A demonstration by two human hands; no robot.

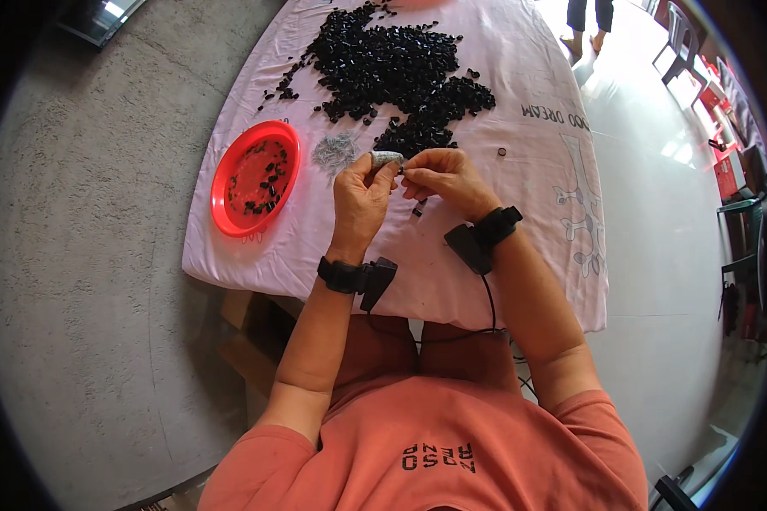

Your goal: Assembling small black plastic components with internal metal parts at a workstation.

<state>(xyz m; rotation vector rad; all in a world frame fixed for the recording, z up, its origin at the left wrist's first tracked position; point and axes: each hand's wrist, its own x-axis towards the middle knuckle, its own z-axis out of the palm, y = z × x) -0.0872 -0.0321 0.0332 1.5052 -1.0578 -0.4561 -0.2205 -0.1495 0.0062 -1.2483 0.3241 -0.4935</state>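
My left hand [362, 204] is closed round a short, rounded silvery-grey piece [387, 158], which shows above its thumb and fingers. Close beside it, my right hand [452, 180] pinches a tiny dark piece [401, 169] against the end of the grey one; its kind is too small to tell. Beyond both hands spreads a large heap of small glossy black pieces [392, 68]. Left of my left hand lies a loose tangle of thin silvery bits [335, 152]. A single black piece [418, 208] rests on the cloth just below my right hand.
A red plastic basin [219, 192] with scattered black pieces stands at the table's left edge. One small dark piece [502, 152] lies alone to the right. Pink cloth [537, 221] covers the table. Another person's legs [590, 19] and a grey chair [682, 47] are at the far right.
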